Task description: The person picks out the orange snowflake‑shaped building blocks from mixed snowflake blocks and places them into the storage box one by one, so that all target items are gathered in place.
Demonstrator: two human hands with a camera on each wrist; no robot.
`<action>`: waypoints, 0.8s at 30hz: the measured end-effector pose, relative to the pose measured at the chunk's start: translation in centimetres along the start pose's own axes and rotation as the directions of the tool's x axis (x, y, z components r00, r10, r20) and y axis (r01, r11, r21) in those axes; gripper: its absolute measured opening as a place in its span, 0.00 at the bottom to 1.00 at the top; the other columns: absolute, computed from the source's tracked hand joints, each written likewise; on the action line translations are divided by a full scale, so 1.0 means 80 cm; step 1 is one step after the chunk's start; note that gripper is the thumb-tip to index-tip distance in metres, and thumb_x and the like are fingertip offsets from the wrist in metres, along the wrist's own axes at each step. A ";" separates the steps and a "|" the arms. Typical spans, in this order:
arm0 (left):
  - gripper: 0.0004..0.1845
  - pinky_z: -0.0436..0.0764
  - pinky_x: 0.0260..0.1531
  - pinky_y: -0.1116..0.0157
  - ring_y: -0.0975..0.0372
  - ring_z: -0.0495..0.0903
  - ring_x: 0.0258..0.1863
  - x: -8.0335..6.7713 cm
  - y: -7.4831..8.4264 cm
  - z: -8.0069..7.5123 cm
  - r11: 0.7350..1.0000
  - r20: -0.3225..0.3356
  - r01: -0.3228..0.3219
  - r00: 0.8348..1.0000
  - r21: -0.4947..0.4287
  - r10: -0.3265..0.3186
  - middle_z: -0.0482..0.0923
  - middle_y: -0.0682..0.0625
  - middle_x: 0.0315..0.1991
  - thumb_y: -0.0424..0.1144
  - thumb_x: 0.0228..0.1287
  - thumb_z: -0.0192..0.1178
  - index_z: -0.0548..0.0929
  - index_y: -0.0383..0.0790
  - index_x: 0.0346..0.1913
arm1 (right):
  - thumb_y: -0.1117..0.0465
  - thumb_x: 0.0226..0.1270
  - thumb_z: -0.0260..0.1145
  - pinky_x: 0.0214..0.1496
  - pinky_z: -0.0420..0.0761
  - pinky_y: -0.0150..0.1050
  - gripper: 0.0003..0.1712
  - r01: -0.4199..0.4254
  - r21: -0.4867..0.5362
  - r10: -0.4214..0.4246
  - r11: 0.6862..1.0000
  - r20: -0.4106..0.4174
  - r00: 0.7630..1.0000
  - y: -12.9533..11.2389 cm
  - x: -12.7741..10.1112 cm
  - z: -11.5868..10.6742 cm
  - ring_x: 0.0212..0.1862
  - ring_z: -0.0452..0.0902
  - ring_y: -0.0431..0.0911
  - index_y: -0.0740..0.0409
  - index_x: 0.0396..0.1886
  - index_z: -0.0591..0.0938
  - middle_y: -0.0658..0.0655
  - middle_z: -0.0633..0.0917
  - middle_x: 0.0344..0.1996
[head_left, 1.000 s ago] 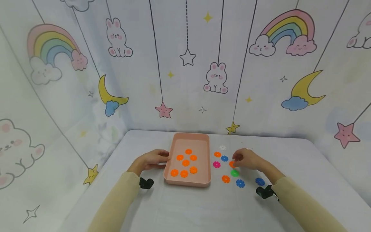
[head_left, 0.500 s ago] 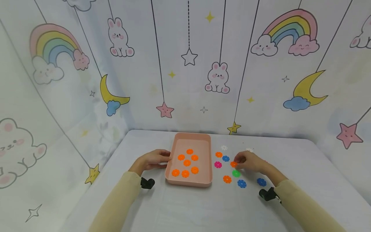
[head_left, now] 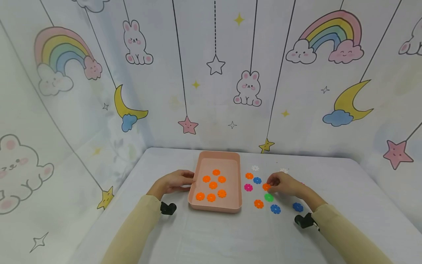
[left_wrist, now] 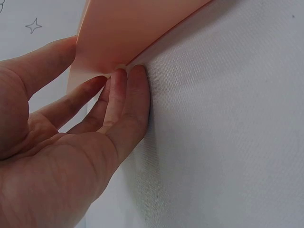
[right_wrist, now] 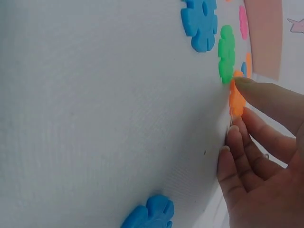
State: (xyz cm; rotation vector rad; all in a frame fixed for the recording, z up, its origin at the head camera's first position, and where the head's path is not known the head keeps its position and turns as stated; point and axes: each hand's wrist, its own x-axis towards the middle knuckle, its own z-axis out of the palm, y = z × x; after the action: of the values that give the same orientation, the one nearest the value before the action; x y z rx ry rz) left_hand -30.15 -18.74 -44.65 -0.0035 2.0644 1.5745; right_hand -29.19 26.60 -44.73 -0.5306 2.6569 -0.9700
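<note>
My left hand [head_left: 176, 180] grips the left side of a shallow pink tray [head_left: 215, 209]. In the left wrist view its thumb meets the tray's edge and the bent fingers [left_wrist: 137, 90] rest against the outer wall. Several orange snowflake discs [head_left: 213, 185] lie flat inside the tray. To the right of it, my right hand [head_left: 285, 184] pinches another orange snowflake disc [right_wrist: 237, 100] between thumb and fingertips, close to the cloth. A green disc [right_wrist: 227, 54] lies right beside that one. The hand hides part of the disc in the head view.
Loose discs lie around the right hand: magenta [head_left: 248, 187], orange [head_left: 258, 204], blue [head_left: 275, 209], another blue [head_left: 298, 207] and white [head_left: 255, 168]. A white cloth [head_left: 204, 234] covers the table. A patterned curtain [head_left: 158, 91] stands behind it.
The head view has shifted slightly, so everything appears a little further right. Both hands keep their places; the right fingers stay at the orange disc and the left hand at the tray.
</note>
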 end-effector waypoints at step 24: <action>0.27 0.79 0.63 0.50 0.51 0.78 0.59 0.000 0.001 0.001 1.000 0.007 0.000 1.000 -0.009 0.000 0.70 0.37 0.69 0.35 0.74 0.61 0.69 0.29 0.71 | 0.64 0.68 0.69 0.44 0.82 0.38 0.08 0.015 0.043 -0.015 0.999 0.003 1.000 0.001 0.001 -0.008 0.40 0.76 0.48 0.63 0.44 0.83 0.54 0.83 0.36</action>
State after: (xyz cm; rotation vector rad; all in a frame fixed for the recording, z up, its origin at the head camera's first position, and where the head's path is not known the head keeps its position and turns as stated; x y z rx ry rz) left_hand -30.15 -18.67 -44.58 -0.0011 2.0514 1.5816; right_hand -29.49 27.02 -44.32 -0.5421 2.6263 -1.0276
